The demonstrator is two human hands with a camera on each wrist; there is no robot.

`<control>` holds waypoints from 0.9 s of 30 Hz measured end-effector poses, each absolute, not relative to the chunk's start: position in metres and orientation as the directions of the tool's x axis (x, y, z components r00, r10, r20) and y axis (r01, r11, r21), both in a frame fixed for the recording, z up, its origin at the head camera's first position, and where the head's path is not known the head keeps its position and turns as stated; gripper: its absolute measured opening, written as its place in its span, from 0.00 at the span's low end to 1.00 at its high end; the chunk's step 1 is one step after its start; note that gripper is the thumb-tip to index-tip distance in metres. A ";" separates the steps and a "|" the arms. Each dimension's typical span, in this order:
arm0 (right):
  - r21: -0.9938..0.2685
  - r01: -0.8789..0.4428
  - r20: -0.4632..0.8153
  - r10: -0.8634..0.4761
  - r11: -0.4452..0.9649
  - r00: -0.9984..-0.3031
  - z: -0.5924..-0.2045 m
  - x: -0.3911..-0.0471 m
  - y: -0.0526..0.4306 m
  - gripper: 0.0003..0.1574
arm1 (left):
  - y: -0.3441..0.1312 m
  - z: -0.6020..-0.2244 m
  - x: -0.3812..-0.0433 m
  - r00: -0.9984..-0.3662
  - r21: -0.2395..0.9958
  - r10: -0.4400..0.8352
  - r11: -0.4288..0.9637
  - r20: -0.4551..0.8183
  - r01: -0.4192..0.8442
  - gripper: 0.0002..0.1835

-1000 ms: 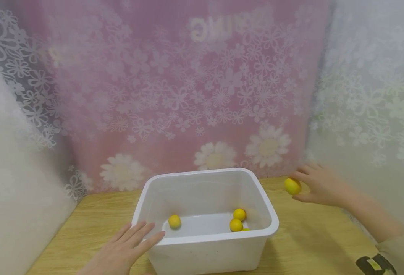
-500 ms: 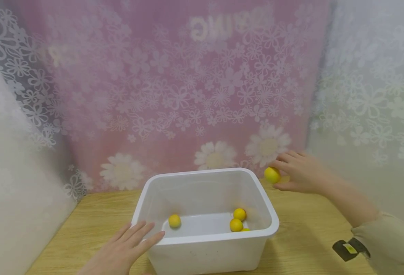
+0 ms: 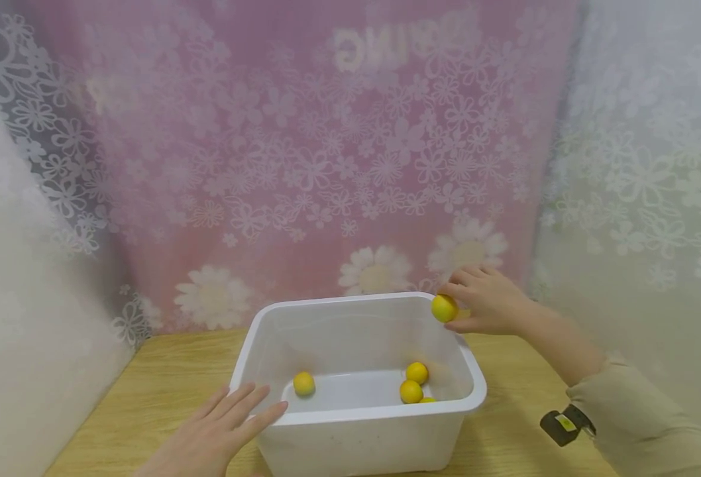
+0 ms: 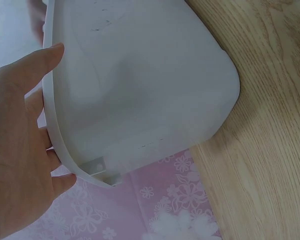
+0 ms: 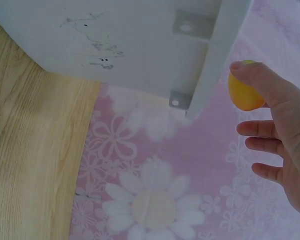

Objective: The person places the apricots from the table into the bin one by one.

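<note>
A white plastic bin point(image 3: 356, 416) stands on the table, with several small yellow-orange citrus fruits inside. One citrus fruit point(image 3: 304, 384) lies at the bin's left; others, including a citrus fruit point(image 3: 411, 391), cluster at the right, one mostly hidden by the front wall. My left hand point(image 3: 216, 427) rests with spread, fairly straight fingers on the bin's front left rim. In the left wrist view the thumb point(image 4: 42, 62) touches that rim. Over the back right corner, my right hand point(image 3: 487, 301) pinches a yellow citrus fruit point(image 3: 444, 309) between thumb and fingers, its other fingers free.
The bin sits on a wood-grain table point(image 3: 160, 371). A pink flowered curtain point(image 3: 326, 165) hangs close behind it, with pale sheets point(image 3: 643, 232) at both sides. A dark strap device point(image 3: 560, 427) is on the right sleeve.
My right hand has moved left with the citrus fruit, from beside the bin to its back right rim. The left hand and the fruits in the bin have stayed put.
</note>
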State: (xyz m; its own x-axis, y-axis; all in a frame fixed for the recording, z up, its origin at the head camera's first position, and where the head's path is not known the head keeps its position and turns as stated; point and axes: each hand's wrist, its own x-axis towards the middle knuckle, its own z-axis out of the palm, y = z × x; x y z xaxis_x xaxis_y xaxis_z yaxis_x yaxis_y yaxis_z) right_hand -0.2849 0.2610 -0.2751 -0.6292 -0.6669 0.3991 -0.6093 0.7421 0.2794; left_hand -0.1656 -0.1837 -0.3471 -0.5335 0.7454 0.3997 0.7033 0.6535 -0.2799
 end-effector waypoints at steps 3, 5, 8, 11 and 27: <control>0.284 -0.608 0.391 -0.668 0.742 -0.633 -0.279 -0.288 0.259 0.27 | -0.182 -0.348 -0.166 -0.526 -0.286 0.746 0.652 0.408 0.702 0.41; 0.287 -0.608 0.385 -0.670 0.740 -0.634 -0.281 -0.289 0.257 0.27 | -0.181 -0.348 -0.166 -0.517 -0.294 0.748 0.649 0.417 0.702 0.41; 0.299 -0.605 0.384 -0.673 0.738 -0.632 -0.283 -0.289 0.256 0.28 | -0.181 -0.348 -0.166 -0.511 -0.293 0.748 0.647 0.423 0.704 0.41; 0.310 -0.603 0.395 -0.677 0.735 -0.621 -0.285 -0.290 0.255 0.29 | -0.180 -0.347 -0.166 -0.509 -0.293 0.747 0.648 0.428 0.703 0.40; 0.198 -0.583 0.481 -0.596 0.788 -0.643 -0.295 -0.272 0.275 0.26 | -0.180 -0.343 -0.170 -0.532 -0.151 0.716 0.649 0.453 0.745 0.39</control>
State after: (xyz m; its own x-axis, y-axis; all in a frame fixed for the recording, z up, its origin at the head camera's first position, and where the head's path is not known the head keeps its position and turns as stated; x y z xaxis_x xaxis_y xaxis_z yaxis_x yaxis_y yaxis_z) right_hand -0.2716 0.2748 -0.2955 -0.6432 -0.5961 0.4805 -0.5829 0.7882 0.1975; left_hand -0.1703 -0.1796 -0.3426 -0.5318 0.7156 0.4529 0.7454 0.6494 -0.1508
